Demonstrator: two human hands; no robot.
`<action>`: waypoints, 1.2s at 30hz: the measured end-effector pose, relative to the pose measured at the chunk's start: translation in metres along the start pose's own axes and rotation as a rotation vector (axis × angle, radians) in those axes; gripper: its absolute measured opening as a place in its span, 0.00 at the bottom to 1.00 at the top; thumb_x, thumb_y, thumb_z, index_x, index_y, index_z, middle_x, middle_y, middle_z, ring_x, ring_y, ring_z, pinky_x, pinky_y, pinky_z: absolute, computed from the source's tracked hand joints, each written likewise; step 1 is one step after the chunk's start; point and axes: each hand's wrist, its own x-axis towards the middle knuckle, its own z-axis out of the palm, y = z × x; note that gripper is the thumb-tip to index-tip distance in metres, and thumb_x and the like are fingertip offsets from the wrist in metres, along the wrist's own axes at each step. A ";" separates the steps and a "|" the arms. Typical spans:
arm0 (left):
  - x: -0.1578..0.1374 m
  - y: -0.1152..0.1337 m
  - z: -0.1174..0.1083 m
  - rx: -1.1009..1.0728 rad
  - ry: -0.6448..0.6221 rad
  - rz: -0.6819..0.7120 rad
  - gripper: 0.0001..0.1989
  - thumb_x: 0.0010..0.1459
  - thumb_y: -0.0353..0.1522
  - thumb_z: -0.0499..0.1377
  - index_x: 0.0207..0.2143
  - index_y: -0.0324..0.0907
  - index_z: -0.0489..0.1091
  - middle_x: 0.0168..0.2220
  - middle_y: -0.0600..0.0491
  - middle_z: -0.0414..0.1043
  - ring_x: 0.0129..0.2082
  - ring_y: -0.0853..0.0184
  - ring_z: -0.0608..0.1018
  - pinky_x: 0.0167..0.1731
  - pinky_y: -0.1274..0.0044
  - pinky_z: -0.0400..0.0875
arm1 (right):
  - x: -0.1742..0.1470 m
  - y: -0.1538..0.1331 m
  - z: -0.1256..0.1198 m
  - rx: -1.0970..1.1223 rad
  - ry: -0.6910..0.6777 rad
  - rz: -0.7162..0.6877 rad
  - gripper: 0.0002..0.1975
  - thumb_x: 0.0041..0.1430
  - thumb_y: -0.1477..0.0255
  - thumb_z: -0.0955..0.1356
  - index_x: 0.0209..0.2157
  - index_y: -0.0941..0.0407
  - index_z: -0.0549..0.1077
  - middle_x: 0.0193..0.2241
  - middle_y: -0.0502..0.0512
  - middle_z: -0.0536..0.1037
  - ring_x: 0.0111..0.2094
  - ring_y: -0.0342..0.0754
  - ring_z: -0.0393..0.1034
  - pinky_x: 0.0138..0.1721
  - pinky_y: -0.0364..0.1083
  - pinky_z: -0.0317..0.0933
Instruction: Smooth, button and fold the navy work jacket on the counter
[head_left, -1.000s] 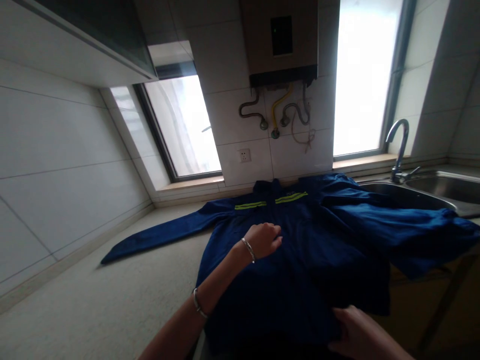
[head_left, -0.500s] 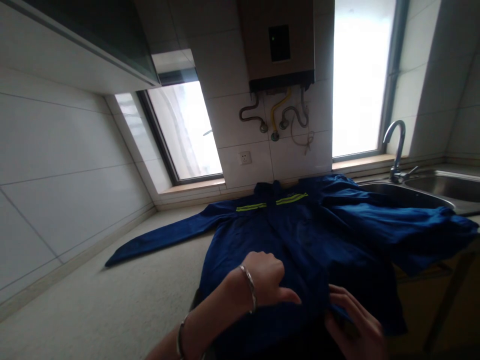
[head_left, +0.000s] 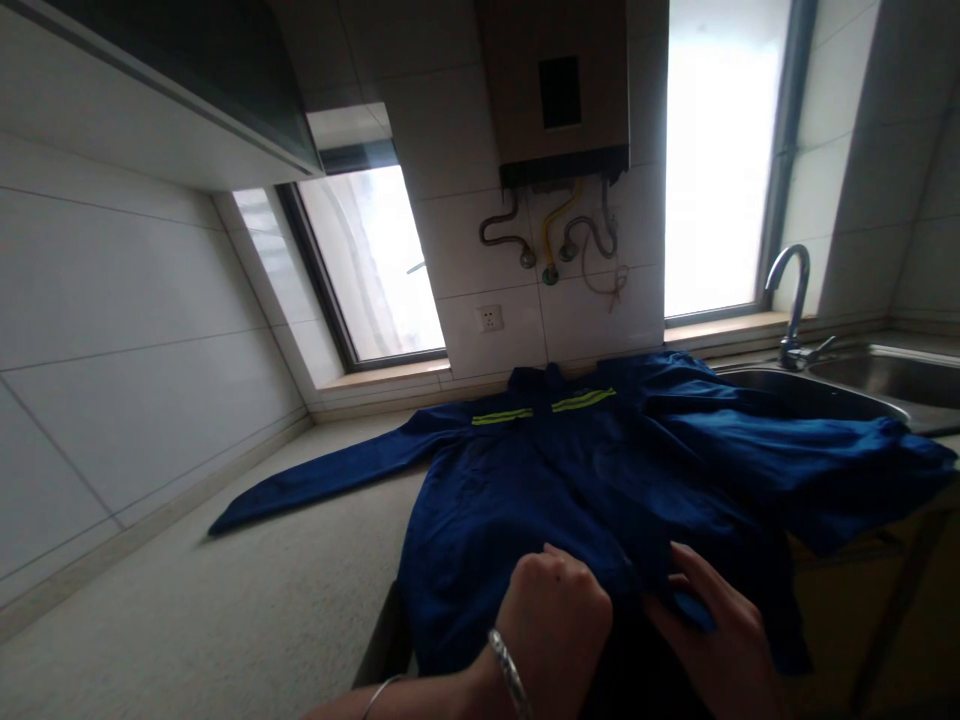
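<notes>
A dark blue long-sleeved work jacket (head_left: 495, 500) with two yellow-green chest stripes lies spread out, collar toward the wall. Its left-hand sleeve stretches across the counter, while the other reaches past the sink's front edge. My left hand (head_left: 559, 610), with bracelets at the wrist, is closed in a fist over the jacket's lower front; its fingertips are hidden, so what they hold cannot be made out. Close by on the right, my right hand (head_left: 712, 620) pinches a fold of the jacket near its lower front edge between thumb and fingers.
The pale counter (head_left: 285, 590) runs along the tiled wall. On the right are a steel sink (head_left: 900, 395) and a curved faucet (head_left: 799, 290). A water heater (head_left: 559, 95) with pipes hangs above, and a wall cabinet (head_left: 187, 80) juts out at upper left.
My left hand has moved right and toward me, and its outstretched thumb is now out of sight. My right hand has risen slightly, still on the jacket fold.
</notes>
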 end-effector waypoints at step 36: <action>0.029 -0.051 -0.023 0.101 0.229 0.372 0.07 0.60 0.26 0.50 0.29 0.39 0.62 0.29 0.52 0.66 0.31 0.66 0.70 0.21 0.78 0.64 | 0.046 -0.027 0.005 0.197 -0.295 -0.252 0.16 0.60 0.80 0.62 0.49 0.56 0.69 0.37 0.56 0.75 0.37 0.46 0.71 0.36 0.44 0.69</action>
